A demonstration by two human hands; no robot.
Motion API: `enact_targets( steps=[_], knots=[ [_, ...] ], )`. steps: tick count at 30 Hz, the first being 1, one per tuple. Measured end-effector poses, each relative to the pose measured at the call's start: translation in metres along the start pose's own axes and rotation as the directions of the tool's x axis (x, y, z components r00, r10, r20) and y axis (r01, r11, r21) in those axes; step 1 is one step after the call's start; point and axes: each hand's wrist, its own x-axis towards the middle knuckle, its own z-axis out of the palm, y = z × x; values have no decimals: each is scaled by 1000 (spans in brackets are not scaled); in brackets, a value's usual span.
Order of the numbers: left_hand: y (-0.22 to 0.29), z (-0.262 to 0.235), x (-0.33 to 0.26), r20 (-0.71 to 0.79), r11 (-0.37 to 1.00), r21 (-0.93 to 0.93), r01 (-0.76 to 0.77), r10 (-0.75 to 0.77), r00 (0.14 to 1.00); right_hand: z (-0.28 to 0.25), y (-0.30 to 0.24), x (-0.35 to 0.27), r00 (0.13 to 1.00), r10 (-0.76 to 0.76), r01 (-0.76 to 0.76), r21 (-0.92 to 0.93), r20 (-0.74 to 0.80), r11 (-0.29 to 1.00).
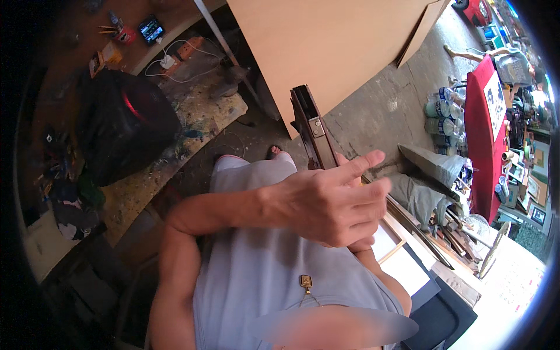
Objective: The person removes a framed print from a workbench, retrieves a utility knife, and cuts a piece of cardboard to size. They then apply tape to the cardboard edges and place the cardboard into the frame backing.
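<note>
- Hanging over a dark brown wooden strip [322, 147], the left hand [338, 201] looks loosely half open, two fingers poking out; can't tell if it's got hold of anything.
- Right hand [364, 241] is mostly hidden behind it, so no clue how closed it is or what it's gripping.
- Strip's out in front of the body, its end sticking up past the hands. Small metal plate [317, 127] is already on it.
- Progress? Midway, I'd guess: strip not set down yet, and what's left doesn't show.
- Further out, a big tan board [332, 49] stands apart from the hands, seemingly not involved yet.
</note>
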Motion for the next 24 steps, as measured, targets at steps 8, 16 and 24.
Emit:
enact_targets(
  steps=[8,16,24],
  knots=[
    [-54,-4,-55,-341,673,-569,472,-716,610,-21,10,20,975,-38,42,-11,219,999],
    [-44,-53,-154,-201,562,-642,521,-779,594,36,56,96,575,-117,25,126,810,992],
    [-19,-120,-242,-451,513,-424,746,-834,317,286,150,249,567,-126,294,-57,814,954]
  ],
)
